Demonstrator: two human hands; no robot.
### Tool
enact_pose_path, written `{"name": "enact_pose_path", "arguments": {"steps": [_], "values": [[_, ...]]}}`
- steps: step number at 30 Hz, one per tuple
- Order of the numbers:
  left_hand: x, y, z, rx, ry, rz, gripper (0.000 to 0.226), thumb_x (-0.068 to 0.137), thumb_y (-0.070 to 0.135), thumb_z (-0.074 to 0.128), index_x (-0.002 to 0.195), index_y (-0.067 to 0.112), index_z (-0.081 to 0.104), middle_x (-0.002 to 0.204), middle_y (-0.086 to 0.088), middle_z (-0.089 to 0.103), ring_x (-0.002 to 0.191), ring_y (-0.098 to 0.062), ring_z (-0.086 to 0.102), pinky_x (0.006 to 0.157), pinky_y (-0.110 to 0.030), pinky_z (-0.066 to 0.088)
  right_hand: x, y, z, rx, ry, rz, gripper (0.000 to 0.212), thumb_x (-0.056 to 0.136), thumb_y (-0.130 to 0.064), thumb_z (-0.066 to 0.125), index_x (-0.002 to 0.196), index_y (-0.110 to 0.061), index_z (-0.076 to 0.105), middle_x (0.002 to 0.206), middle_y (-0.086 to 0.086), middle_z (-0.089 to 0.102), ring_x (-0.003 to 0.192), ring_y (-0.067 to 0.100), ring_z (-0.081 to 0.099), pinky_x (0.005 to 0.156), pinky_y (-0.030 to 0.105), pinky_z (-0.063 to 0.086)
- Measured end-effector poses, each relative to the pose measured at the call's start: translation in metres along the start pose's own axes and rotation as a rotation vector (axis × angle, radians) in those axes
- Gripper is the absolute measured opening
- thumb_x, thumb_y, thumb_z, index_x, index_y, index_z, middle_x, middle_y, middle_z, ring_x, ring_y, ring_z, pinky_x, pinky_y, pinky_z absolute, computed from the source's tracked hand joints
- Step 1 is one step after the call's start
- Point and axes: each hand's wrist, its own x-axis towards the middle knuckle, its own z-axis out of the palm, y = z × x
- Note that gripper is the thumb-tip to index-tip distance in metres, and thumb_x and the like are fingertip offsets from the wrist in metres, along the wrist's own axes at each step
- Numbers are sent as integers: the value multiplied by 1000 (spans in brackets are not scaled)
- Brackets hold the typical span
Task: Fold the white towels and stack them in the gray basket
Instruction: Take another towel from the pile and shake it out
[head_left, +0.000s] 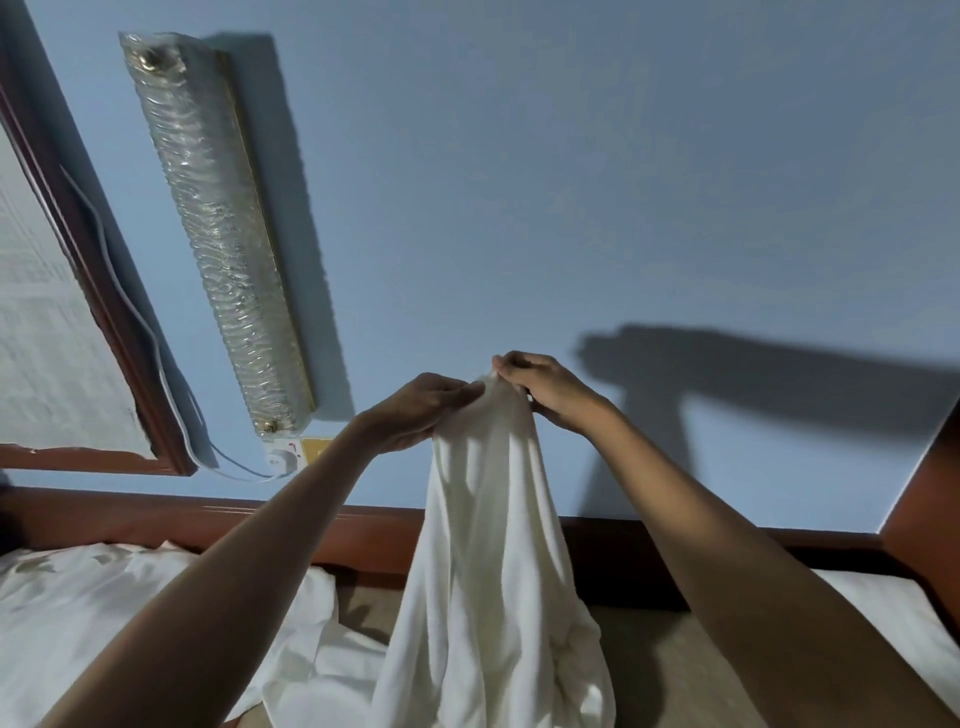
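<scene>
A white soft cloth towel (483, 545) hangs in mid-air in front of the person, lifted well above the bed, with its top gathered into a narrow bunch and its body falling in long loose folds that widen toward the bottom of the view. The left hand (415, 413) grips the gathered top from the left side, fingers curled round the cloth, and the right hand (545, 389) pinches the same top edge from the right with its fingertips, so the two hands sit close together, nearly touching. The towel's lower end reaches down to the beige bed surface (665, 670). A crumpled white sheet (104, 613) lies on the bed to the left, under the left forearm. Behind the bed runs a brown wooden headboard (363, 535), and above it a pale blue wall (571, 182). On that wall hangs a long light fitting of rippled clear material (218, 228), just above a white wall socket (283, 456) from which a thin white cable (135, 306) runs along a dark wooden frame (104, 291). A dark shadow of the arms (753, 374) falls on the wall to the right.
</scene>
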Motion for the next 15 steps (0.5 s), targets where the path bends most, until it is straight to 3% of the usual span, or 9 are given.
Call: {"name": "enact_pose_path", "arguments": {"steps": [3, 6, 9, 12, 14, 15], "values": [[2, 0, 7, -23, 25, 11, 49, 99, 40, 64, 113, -7, 72, 115, -26, 72, 105, -37, 71, 98, -49, 56, 13, -9, 5, 32, 177, -48, 38, 98, -34, 67, 63, -22, 59, 60, -6, 48, 59, 11, 45, 57, 26, 34], [1, -4, 7, 13, 18, -29, 42, 100, 40, 62, 113, 2, 74, 114, -12, 76, 105, -25, 72, 92, -39, 58, 23, -17, -1, -12, 413, -74, 41, 98, -30, 66, 61, -20, 52, 50, -11, 43, 51, 8, 38, 53, 25, 31], [0, -17, 2, 158, 19, -57, 46, 103, 43, 57, 108, 0, 73, 99, -11, 71, 90, -22, 63, 83, -34, 47, 25, -18, -14, -70, 618, -57, 38, 99, -28, 62, 64, -18, 50, 58, -3, 43, 54, 12, 39, 49, 23, 32], [0, -17, -8, 276, 83, -66, 45, 107, 40, 51, 89, 1, 65, 75, -8, 51, 71, -18, 44, 65, -24, 37, 21, -12, -25, -307, 482, -4, 31, 99, -31, 62, 73, -16, 58, 62, 0, 50, 55, 12, 48, 53, 24, 36], [2, -10, -15, 258, 138, -48, 43, 109, 35, 49, 82, 6, 64, 64, 2, 55, 61, -14, 45, 54, -21, 37, 18, -8, -28, -499, 220, 101, 21, 96, -37, 67, 96, -16, 68, 82, -1, 64, 76, 13, 63, 62, 23, 44], [3, -5, -18, 225, 158, -24, 41, 109, 34, 49, 84, 7, 67, 66, 2, 59, 60, -13, 48, 53, -22, 38, 15, -6, -27, -547, 85, 158, 28, 93, -41, 71, 109, -19, 68, 95, -3, 68, 90, 13, 66, 69, 24, 48]]}}
